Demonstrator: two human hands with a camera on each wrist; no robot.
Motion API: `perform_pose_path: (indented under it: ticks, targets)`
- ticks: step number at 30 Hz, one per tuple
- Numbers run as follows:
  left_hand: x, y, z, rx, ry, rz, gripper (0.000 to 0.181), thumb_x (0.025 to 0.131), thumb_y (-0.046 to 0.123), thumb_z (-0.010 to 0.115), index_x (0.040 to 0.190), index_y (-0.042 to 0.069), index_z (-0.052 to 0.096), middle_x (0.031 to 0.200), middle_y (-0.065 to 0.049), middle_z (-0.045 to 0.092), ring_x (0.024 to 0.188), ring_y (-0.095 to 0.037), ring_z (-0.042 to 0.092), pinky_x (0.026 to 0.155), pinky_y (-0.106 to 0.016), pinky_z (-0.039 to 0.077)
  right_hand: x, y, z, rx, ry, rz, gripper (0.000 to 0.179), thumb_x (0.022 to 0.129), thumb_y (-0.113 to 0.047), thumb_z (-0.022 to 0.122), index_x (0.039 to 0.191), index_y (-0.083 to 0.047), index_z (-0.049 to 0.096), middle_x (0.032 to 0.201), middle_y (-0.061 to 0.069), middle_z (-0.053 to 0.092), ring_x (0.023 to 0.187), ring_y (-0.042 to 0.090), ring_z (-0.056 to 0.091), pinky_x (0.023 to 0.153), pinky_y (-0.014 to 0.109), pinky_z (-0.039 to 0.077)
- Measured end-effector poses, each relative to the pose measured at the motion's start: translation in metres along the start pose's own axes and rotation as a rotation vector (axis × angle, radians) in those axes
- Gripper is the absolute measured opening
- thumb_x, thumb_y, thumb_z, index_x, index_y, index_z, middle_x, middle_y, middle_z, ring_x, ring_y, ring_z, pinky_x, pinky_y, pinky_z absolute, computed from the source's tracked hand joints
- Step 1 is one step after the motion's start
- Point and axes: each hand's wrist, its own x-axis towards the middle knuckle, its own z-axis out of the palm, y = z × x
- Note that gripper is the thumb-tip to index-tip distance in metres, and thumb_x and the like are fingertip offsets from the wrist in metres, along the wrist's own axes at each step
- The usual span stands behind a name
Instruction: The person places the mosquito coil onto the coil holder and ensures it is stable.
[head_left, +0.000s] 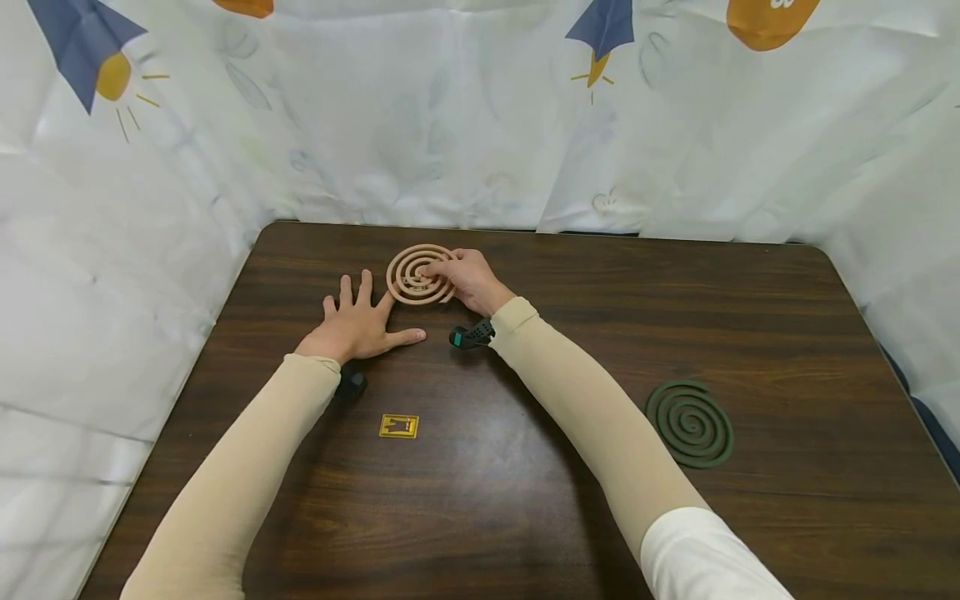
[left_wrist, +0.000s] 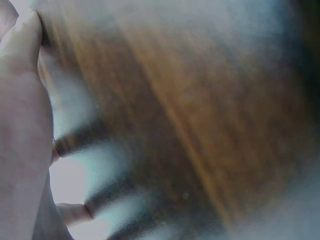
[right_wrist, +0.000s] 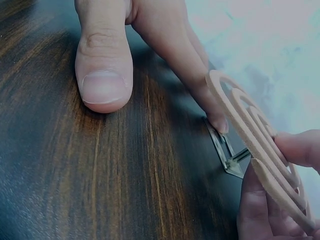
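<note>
A tan mosquito coil [head_left: 391, 276] is at the far left of the table, pinched by my right hand [head_left: 476, 282] with the thumb on its upper face and fingers beneath. In the right wrist view the coil [right_wrist: 233, 117] tilts above a small metal stand [right_wrist: 216, 145] whose prong [right_wrist: 239, 156] rises toward it. My left hand [head_left: 356, 327] lies spread on the tabletop, palm down, its index fingertip [right_wrist: 220, 125] touching the stand's edge. The left wrist view shows that hand [left_wrist: 22, 125] at the left, with blurred wood grain.
A green mosquito coil [head_left: 690, 423] lies flat on the right of the brown table [head_left: 787, 333]. Nearer me is a flat yellow stand plate [head_left: 398, 426]. White printed curtains [head_left: 480, 125] hang behind the table and along both sides.
</note>
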Motion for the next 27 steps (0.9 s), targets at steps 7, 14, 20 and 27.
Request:
perform_pose_path:
  ticks: [7,14,20,27]
  targets:
    - [0.0001,-0.0005,0.0005,-0.002,0.003,0.000,0.110,0.090,0.088,0.038,0.169,0.020,0.003,0.171,-0.031,-0.014,0.157,-0.058,-0.012,0.120,-0.080,0.009,0.0004,0.0002,-0.0005,-0.016,-0.012,0.006,0.041,0.095,-0.012,0.074,0.131,-0.001,0.056,0.103,0.008,0.067,0.080,0.015,0.070,0.067,0.025,0.060]
    - [0.0000,-0.0003,0.0004,0.007,0.001,0.004,0.110,0.091,0.088,0.038,0.169,0.019,0.003,0.171,-0.032,-0.014,0.157,-0.059,-0.011,0.120,-0.080,0.010,-0.0015,-0.0009,-0.0008,-0.017,-0.026,0.000,0.038,0.096,-0.010,0.073,0.128,0.001,0.058,0.097,0.008,0.068,0.077,0.014,0.071,0.067,0.024,0.060]
    - [-0.0008,0.0000,0.0003,0.007,-0.003,0.001,0.110,0.091,0.087,0.039,0.169,0.018,0.003,0.171,-0.032,-0.014,0.157,-0.059,-0.012,0.120,-0.080,0.010,-0.0029,-0.0014,-0.0004,-0.025,-0.022,0.006,0.037,0.095,-0.011,0.074,0.127,0.000,0.059,0.096,0.007,0.069,0.077,0.014,0.071,0.067,0.024,0.060]
    - [-0.0003,0.0001,0.0001,0.000,-0.007,-0.003,0.110,0.091,0.087,0.039,0.169,0.019,0.002,0.171,-0.031,-0.015,0.157,-0.058,-0.012,0.120,-0.080,0.009,-0.0026,-0.0017,0.0007,-0.033,-0.015,0.004,0.041,0.095,-0.012,0.075,0.130,-0.001,0.057,0.100,0.007,0.068,0.080,0.015,0.071,0.067,0.024,0.061]
